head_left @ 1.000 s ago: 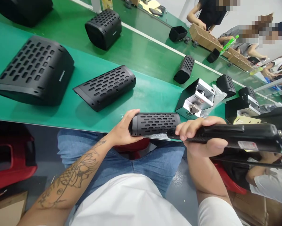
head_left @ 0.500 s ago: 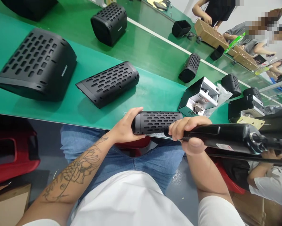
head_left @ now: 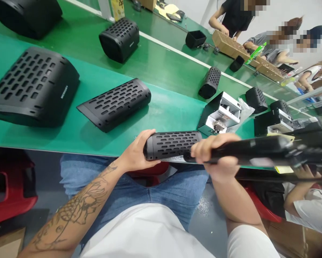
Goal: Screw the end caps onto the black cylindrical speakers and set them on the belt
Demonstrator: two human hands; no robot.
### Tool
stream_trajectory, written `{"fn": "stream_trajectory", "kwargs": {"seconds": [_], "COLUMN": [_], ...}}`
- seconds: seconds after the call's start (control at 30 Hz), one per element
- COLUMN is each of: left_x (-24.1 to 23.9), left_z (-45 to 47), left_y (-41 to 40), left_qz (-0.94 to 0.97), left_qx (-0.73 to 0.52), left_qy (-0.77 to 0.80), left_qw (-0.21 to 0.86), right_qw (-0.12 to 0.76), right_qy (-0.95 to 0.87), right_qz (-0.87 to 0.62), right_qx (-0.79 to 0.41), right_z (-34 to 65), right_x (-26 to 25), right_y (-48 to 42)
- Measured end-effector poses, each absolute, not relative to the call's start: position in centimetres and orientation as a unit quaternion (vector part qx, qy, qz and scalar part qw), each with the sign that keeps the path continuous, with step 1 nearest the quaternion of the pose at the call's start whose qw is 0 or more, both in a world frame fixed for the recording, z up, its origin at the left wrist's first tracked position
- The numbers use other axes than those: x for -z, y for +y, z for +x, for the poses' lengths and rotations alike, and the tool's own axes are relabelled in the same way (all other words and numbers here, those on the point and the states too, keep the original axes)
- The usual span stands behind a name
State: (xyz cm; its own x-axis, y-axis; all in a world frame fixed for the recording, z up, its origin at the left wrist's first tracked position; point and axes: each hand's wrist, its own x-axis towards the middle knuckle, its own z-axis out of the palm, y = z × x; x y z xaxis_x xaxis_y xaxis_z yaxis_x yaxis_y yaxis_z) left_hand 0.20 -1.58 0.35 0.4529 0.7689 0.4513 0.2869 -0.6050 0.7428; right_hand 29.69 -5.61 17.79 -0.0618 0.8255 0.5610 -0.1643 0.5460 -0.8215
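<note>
Gripping perforated shell (head_left: 173, 145), electric screwdriver (head_left: 254, 152)

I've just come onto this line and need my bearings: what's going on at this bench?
A seated person's left hand grips one end of a black slotted speaker casing at the near edge of the green bench. The right hand holds a long black power tool, its tip at the casing's other end. More casings lie on the bench, a metal box stands beyond, and other people work on the far side.
</note>
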Motion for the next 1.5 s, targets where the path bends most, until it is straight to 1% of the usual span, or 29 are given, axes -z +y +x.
{"fn": "stream_trajectory", "kwargs": {"seconds": [0.07, 0.13, 0.17, 0.2, 0.27, 0.37, 0.47, 0.63, 0.73, 0.77, 0.87, 0.97, 1.03, 1.17, 1.3, 1.5], "left_x": [-0.4, -0.6, -0.7, -0.8, -0.9, -0.6, -0.1, 0.4, 0.2, 0.1, -0.2, -0.3, -0.4, -0.5, -0.6, -1.1], "left_z": [0.3, 0.4, 0.4, 0.4, 0.4, 0.2, 0.1, 0.4, 0.7, 0.9, 1.2, 1.4, 1.5, 1.9, 2.2, 2.2], "left_y": [-1.6, -1.5, -1.5, -1.4, -1.2, -0.9, -0.7, -0.7, -0.9, -0.9, -1.0, -1.1, -1.1, -1.3, -1.3, -1.4], "left_qz": [0.804, 0.811, 0.813, 0.815, 0.817, 0.823, 0.824, 0.822, 0.820, 0.818, 0.809, 0.802, 0.799, 0.791, 0.793, 0.797], "left_qx": [-0.408, -0.404, -0.401, -0.399, -0.393, -0.383, -0.387, -0.395, -0.388, -0.386, -0.384, -0.392, -0.405, -0.420, -0.409, -0.380], "left_qy": [0.326, 0.319, 0.318, 0.317, 0.319, 0.318, 0.311, 0.307, 0.312, 0.316, 0.325, 0.319, 0.311, 0.308, 0.313, 0.338], "left_qw": [0.284, 0.279, 0.277, 0.276, 0.275, 0.274, 0.272, 0.273, 0.281, 0.286, 0.305, 0.317, 0.318, 0.319, 0.324, 0.326], "right_qw": [0.704, 0.767, 0.784, 0.777, 0.763, 0.746, 0.745, 0.751, 0.768, 0.759, 0.696, 0.635, 0.615, 0.623, 0.610, 0.575], "right_qy": [-0.557, -0.496, -0.467, -0.455, -0.438, -0.446, -0.456, -0.446, -0.486, -0.516, -0.596, -0.644, -0.659, -0.643, -0.632, -0.660], "right_qz": [-0.316, -0.367, -0.398, -0.432, -0.475, -0.491, -0.481, -0.474, -0.384, -0.344, -0.257, -0.209, -0.195, -0.215, -0.253, -0.219], "right_qx": [-0.307, -0.173, -0.099, -0.059, -0.024, -0.050, -0.082, -0.111, -0.162, -0.197, -0.308, -0.372, -0.386, -0.390, -0.406, -0.431], "right_z": [32.2, 35.5, 37.2, 38.8, 41.4, 43.3, 43.4, 41.0, 37.2, 35.6, 30.5, 26.1, 24.0, 21.7, 21.3, 22.0], "right_x": [-19.0, -19.7, -19.6, -19.3, -18.2, -16.1, -15.2, -17.2, -19.0, -19.5, -20.3, -20.1, -19.7, -18.6, -17.8, -16.6], "right_y": [-3.9, -1.2, 0.3, 1.7, 4.0, 5.2, 4.6, 2.0, -1.2, -2.4, -5.5, -6.3, -5.9, -4.7, -4.9, -5.0]}}
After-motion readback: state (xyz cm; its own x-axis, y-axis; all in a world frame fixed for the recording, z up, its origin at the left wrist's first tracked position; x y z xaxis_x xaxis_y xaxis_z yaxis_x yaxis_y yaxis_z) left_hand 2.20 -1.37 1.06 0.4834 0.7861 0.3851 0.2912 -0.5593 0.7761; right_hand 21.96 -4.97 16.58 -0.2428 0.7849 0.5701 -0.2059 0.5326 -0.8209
